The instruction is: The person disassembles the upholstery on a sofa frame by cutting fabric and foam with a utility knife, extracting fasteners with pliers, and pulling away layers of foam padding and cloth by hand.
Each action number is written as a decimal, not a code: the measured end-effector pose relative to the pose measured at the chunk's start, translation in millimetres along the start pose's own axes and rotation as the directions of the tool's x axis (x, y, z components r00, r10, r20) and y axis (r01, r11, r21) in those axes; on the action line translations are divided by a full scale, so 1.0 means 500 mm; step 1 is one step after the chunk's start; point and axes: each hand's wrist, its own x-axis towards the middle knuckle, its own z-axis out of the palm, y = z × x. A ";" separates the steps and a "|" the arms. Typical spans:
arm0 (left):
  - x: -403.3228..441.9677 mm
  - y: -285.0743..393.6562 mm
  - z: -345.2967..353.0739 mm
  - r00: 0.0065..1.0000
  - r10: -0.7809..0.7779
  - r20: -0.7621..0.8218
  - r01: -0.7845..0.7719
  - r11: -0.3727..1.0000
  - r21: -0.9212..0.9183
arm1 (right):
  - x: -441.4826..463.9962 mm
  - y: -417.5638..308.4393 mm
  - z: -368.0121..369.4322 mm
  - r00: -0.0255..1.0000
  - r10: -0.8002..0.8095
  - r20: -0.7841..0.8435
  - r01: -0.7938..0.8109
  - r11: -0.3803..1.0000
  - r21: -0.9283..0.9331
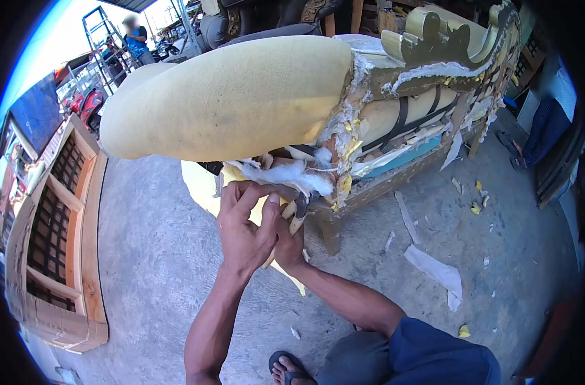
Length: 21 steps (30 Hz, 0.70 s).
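Observation:
A stripped sofa frame with a rounded foam armrest (234, 96) stands before me. At its front lower corner, white fibre stuffing (286, 174) sticks out beside torn cloth and yellow foam scraps. My left hand (244, 224) is closed, its fingers pinching a greyish strip of upholstery fabric (281, 190) under the armrest. Just right of it, partly hidden behind the left hand, my right hand (290, 245) is wrapped round pliers (297, 224) with cream handles. Their dark metal head is up against the frame corner by the fabric, and the exact bite is hidden.
A wooden frame with black webbing (61, 212) leans at the left. White cloth scraps (437, 273) and yellow foam bits litter the concrete floor (157, 256). A person (136, 42) stands in the background at upper left; another person's leg (544, 131) shows at right.

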 end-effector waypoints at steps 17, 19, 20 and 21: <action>0.001 0.008 0.092 0.966 0.242 -0.085 -0.237 0.969 0.070 | -0.088 -0.239 -0.176 0.716 0.648 0.261 -0.576 0.759 -0.305; 0.007 0.013 0.088 0.976 0.209 -0.059 -0.207 0.978 0.028 | -0.077 -0.250 -0.165 0.708 0.670 0.223 -0.633 0.742 -0.218; 0.011 0.023 0.082 0.981 0.189 -0.037 -0.188 0.982 0.028 | -0.065 -0.269 -0.155 0.696 0.665 0.270 -0.654 0.743 -0.143; 0.014 0.027 0.075 0.981 0.191 -0.042 -0.190 0.981 0.026 | -0.055 -0.284 -0.147 0.688 0.654 0.316 -0.670 0.739 -0.071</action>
